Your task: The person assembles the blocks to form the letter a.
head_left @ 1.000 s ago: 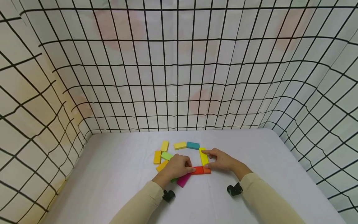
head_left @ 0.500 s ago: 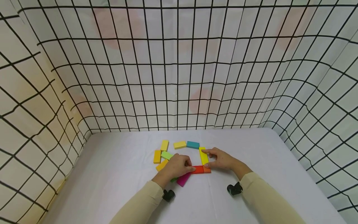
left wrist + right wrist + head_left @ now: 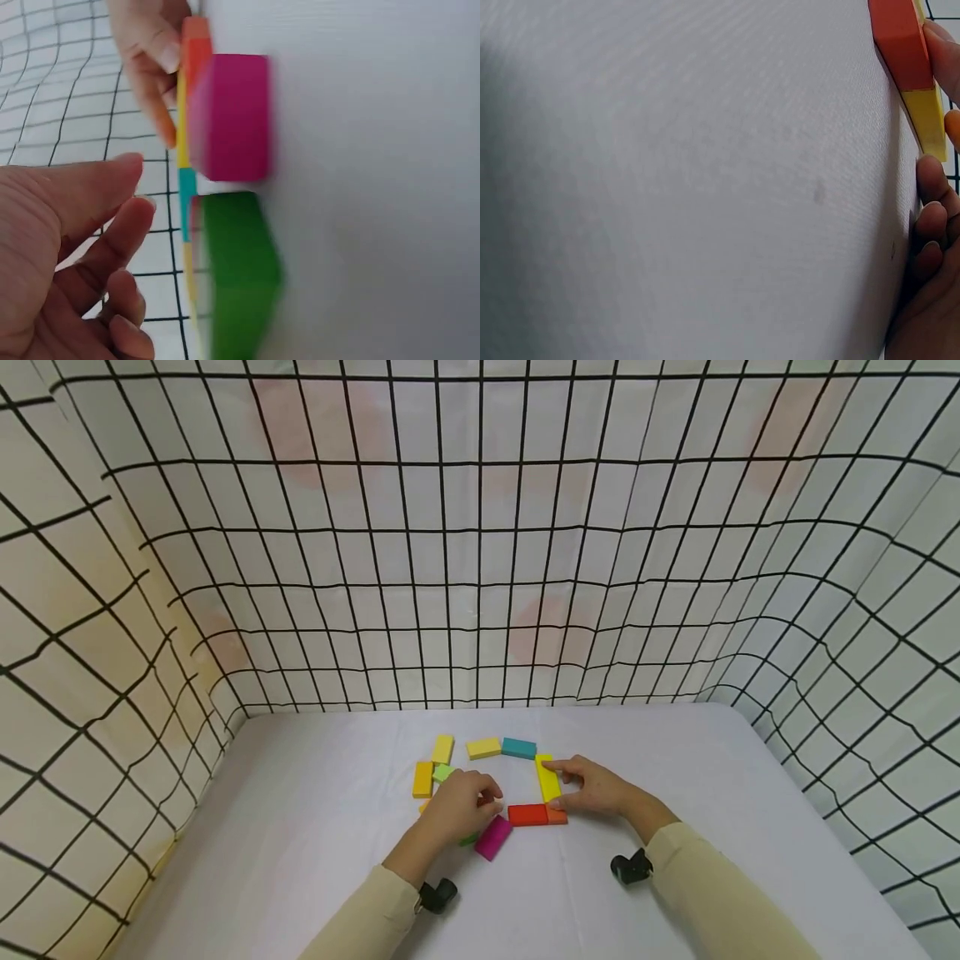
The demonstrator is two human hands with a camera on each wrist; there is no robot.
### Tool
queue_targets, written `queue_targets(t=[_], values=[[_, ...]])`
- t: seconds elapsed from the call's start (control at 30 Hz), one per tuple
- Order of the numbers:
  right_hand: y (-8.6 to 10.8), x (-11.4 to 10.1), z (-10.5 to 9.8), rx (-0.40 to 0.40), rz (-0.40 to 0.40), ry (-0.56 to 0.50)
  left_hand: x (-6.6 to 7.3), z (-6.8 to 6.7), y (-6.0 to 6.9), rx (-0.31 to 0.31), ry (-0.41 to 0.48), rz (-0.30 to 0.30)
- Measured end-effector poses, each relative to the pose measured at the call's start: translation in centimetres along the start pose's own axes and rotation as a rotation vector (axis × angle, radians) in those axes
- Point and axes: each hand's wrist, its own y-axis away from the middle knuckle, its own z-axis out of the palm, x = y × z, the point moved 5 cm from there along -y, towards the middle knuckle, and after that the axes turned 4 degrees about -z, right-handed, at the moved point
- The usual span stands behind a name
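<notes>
Your left hand (image 3: 459, 803): loose, empty, near the magenta block (image 3: 493, 838)
Your right hand (image 3: 602, 790): thumb and index spread along the yellow block (image 3: 547, 781)
Block loop (image 3: 519, 748): right side seems done (left partly hidden); far gap remains

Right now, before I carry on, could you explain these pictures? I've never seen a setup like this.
There is no robot: these are a person's two bare hands. The wide picture comes from a camera worn on the head, looking forward and down. The other two come from wrist cameras, each looking at one hand's work.

On the white table coloured blocks lie flat in a rough loop, among them teal, red and magenta.

The left hand is above the blocks, its fingers holding nothing. The right hand touches the bright yellow block, its thumb near where that meets the orange block.
</notes>
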Motion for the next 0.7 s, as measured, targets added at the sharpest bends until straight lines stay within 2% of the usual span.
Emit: queue_targets(t=[0.17,0.33,0.43,0.7], values=[[0.1,-0.1,-0.1,-0.007,-0.003,-0.004,-0.3,0.5,1.7,-0.025,-0.15,0.057],[0.1,-0.5,-0.2,-0.013,-0.016,0.001,-0.2,1.2,2.9,-0.014,-0.297,0.059],[0.1,-0.4,-0.2,-0.017,-0.017,0.002,-0.1,1.2,3.3,-0.006,-0.319,0.051],[0.1,-0.3,0.0,-0.011,-0.013,-0.008,-0.5,1.1,3.6,-0.014,-0.282,-0.014]])
